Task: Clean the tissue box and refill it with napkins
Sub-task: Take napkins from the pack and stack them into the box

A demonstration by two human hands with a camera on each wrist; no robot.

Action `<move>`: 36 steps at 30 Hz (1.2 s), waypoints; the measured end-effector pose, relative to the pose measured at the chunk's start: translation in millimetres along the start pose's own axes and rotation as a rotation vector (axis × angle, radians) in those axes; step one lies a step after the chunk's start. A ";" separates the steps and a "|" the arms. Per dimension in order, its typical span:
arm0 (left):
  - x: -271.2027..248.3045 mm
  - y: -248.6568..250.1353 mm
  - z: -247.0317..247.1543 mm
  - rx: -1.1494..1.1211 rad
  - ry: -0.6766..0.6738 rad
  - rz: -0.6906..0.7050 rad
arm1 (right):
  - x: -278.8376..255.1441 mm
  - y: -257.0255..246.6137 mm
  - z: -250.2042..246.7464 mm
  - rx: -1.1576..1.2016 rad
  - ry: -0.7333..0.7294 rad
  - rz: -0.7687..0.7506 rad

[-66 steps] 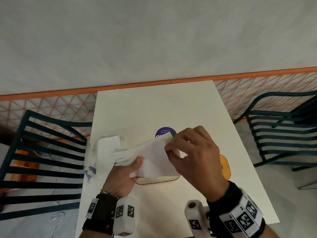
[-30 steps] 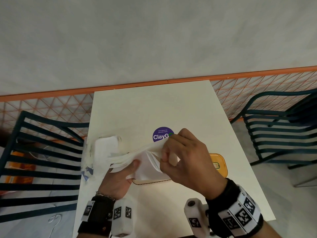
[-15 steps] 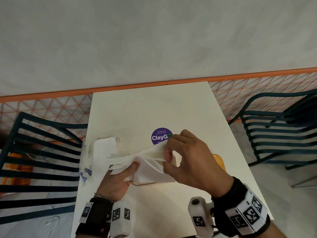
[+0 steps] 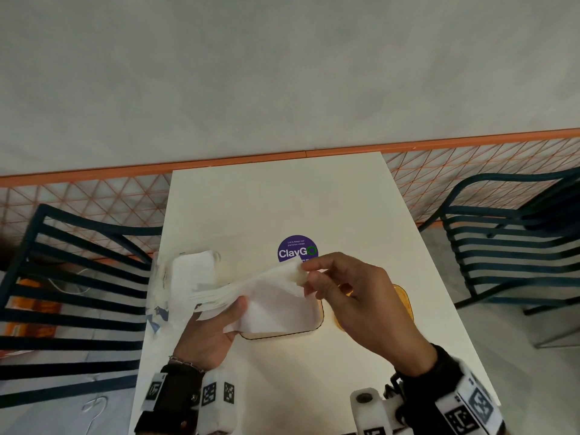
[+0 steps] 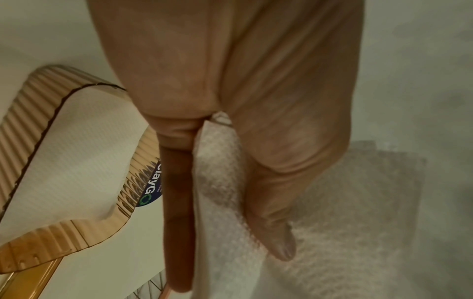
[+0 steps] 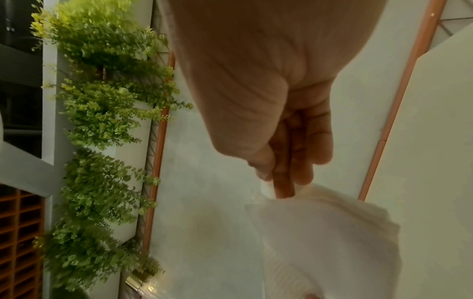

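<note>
My left hand (image 4: 232, 312) holds a stack of white napkins (image 4: 251, 293) above the table, thumb on top and fingers underneath. My right hand (image 4: 307, 277) pinches the stack's far right corner between thumb and fingertips, lifting the upper sheets; a lower sheet hangs down. Below them stands the amber ribbed tissue box (image 4: 282, 332), mostly hidden. In the left wrist view the tissue box (image 5: 51, 238) holds white napkin paper, and my thumb (image 5: 276, 222) presses the napkins (image 5: 217, 202). The right wrist view shows my fingertips (image 6: 281, 182) on the napkins (image 6: 320, 232).
A plastic-wrapped napkin pack (image 4: 191, 271) lies at the table's left edge. An amber lid (image 4: 405, 299) lies right of the box, behind my right hand. A purple round sticker (image 4: 296, 251) marks the white table (image 4: 282, 199). Dark slatted chairs (image 4: 78, 277) (image 4: 508, 252) flank it.
My right hand went from lying over the stack to pinching its right corner and raising the upper sheets. The left hand kept its hold and barely moved.
</note>
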State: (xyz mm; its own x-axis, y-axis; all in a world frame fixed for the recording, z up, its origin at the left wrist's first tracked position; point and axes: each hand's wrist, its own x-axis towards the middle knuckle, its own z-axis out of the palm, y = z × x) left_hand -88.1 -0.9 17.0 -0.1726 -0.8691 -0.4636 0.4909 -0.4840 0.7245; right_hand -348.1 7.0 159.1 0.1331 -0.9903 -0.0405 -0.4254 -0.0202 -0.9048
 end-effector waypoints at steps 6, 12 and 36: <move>-0.1 -0.4 -2.4 0.019 -0.007 0.021 | 1.7 -4.8 9.6 -0.019 0.093 0.032; -2.1 3.1 -0.9 0.073 0.017 0.064 | 5.0 -2.3 7.3 -0.246 0.108 -0.070; -11.9 10.1 16.8 0.002 -0.010 0.083 | 9.6 -3.3 18.6 -0.484 0.116 -0.363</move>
State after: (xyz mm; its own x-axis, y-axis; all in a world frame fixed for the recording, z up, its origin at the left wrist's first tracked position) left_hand -95.4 2.8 38.3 -0.1402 -0.9071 -0.3969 0.5019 -0.4107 0.7612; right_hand -328.8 0.1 153.8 0.2588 -0.9166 0.3048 -0.7329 -0.3919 -0.5562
